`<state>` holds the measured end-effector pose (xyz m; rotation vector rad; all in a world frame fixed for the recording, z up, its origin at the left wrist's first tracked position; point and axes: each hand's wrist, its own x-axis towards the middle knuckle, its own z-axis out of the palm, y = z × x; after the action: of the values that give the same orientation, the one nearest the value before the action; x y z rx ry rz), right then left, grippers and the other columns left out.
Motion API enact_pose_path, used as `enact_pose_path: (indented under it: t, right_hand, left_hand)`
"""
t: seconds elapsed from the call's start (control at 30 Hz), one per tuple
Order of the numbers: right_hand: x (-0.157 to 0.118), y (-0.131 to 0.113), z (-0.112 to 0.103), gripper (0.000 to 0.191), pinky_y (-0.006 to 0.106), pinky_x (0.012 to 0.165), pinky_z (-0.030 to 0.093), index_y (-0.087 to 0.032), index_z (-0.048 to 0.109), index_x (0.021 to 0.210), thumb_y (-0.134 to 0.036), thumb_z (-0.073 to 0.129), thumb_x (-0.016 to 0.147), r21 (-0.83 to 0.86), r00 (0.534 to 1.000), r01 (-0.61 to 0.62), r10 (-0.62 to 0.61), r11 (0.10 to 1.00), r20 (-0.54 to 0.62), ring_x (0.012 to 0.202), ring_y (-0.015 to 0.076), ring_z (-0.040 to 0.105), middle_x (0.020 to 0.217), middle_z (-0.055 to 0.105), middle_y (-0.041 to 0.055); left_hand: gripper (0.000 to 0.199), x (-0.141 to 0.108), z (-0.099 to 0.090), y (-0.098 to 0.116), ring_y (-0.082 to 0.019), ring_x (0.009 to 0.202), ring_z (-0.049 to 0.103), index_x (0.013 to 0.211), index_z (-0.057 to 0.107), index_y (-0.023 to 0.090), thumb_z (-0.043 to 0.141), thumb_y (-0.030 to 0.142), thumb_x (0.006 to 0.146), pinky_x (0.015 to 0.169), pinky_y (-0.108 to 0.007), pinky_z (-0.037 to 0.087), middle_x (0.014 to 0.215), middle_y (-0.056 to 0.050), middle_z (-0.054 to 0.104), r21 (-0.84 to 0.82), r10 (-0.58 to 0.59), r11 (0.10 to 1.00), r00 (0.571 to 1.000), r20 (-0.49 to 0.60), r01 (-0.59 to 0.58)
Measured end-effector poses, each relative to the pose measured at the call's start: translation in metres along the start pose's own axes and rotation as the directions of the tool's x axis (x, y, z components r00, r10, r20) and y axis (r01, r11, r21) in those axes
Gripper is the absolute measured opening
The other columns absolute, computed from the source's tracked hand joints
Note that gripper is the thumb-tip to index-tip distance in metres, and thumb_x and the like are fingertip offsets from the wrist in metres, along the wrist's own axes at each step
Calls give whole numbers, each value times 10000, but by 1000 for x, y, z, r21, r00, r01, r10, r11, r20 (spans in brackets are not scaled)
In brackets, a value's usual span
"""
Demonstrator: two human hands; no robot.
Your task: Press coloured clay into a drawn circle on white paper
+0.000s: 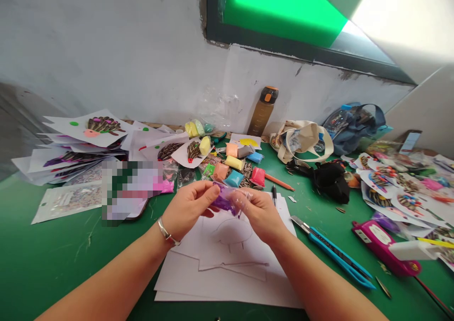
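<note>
The shiny purple bag (223, 202) is up over the top part of the white paper (184, 283). The left hand (191, 207) and the right hand (263, 213) both pinch it, one at each end, fingers bent in. Behind the paper sit small bright packs (234, 178). Right of the paper, a long blue tool (340, 252) lies on the green bench (81, 269).

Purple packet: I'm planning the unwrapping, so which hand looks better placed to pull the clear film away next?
Probably the right hand: its thumb is at the end where loose clear film shows. The left hand grips the other end of the purple packet, so it could steady it.
</note>
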<state>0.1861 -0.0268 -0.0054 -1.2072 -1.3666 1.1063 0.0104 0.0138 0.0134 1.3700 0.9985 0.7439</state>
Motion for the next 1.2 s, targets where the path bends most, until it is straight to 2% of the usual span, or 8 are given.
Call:
enact_pose_path:
  t: [0.13,0.3,0.47,0.67,0.8,0.93,1.07,1.2]
  right_hand:
    - [0,0,1,342,242,595,362,-165,562,629,-407,552,871,31,1000,-6,5,1000,10,623,118,455,635,527,-5]
    - [-1,1,2,348,229,574,351,-164,546,631,-404,537,883,55,1000,-9,7,998,26,606,107,434,629,515,-11]
    - [-1,1,1,363,234,573,351,-163,545,619,-414,534,882,34,1000,13,-14,999,25,605,109,435,633,518,-6]
    - [2,4,-1,352,248,585,370,-162,571,637,-437,561,858,69,999,14,-11,998,-48,597,117,449,615,525,-4]
    - [2,3,-1,359,244,578,363,-164,565,632,-445,569,855,104,1000,2,-5,995,25,602,114,435,622,507,-5]
    - [2,3,-2,395,248,590,371,-159,594,641,-475,536,870,92,992,-30,19,995,122,619,121,447,627,513,5]
    - [4,7,-4,425,258,619,397,-158,589,608,-474,515,883,102,999,-1,-3,995,40,632,126,487,644,549,13]
    - [4,8,-4,422,264,615,405,-162,564,580,-458,530,878,128,1000,7,-9,992,16,622,124,492,664,568,16]
  left_hand:
    - [316,-3,0,4,-109,516,536,620,585,152,593,414,795,513,-224,435,555,13,568,138,55,989,997,-56,-47]
    - [380,-5,0,3,-100,485,500,576,568,158,576,453,815,491,-217,405,494,17,547,246,104,966,991,-84,-80]
    - [480,0,-2,-2,-116,497,539,665,589,151,492,595,819,468,-234,427,584,1,566,103,67,993,997,-30,-64]
    - [337,-1,-3,4,-100,492,506,614,580,156,602,443,789,495,-217,417,527,14,564,171,43,985,999,-26,-38]
    - [368,-2,-3,4,-86,461,474,583,552,160,599,461,789,454,-205,380,528,16,565,194,56,980,998,-38,-47]
    - [463,2,-4,-2,-89,452,483,592,543,155,541,569,801,441,-209,378,526,9,556,91,38,995,999,-7,-37]
    - [414,4,-4,-4,-108,497,539,679,579,149,566,547,793,478,-226,418,597,-12,604,-30,-14,999,1000,12,14]
    - [352,3,-4,0,-90,473,504,610,567,148,621,463,756,470,-214,397,580,-5,598,31,-40,999,999,-4,40]
